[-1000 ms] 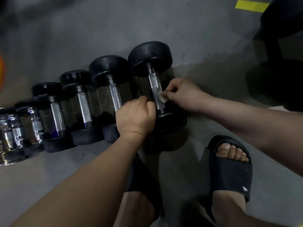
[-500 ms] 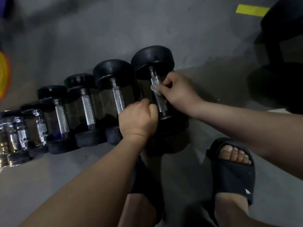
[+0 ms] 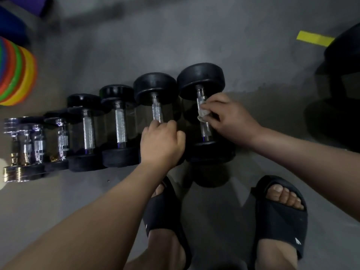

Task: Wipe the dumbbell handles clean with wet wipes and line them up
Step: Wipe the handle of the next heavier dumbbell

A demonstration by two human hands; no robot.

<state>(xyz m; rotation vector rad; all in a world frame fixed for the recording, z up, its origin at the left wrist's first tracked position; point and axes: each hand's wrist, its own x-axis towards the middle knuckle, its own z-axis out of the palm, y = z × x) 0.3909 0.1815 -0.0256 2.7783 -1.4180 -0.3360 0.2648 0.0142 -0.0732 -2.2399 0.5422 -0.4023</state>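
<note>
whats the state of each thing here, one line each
rightmost dumbbell, lying at the row's end
wet wipe, crumpled against its handle
right hand, pinches the wet wipe
second dumbbell, lying in line beside it
left hand, grips the second dumbbell's handle
other black dumbbells, lined up, untouched
chrome dumbbells, at the row's left end, blurred
slippers, on both feet

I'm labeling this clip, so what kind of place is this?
Probably a gym or workout area: a row of dumbbells on a grey concrete floor, a stack of coloured training cones, and yellow floor tape.
</note>
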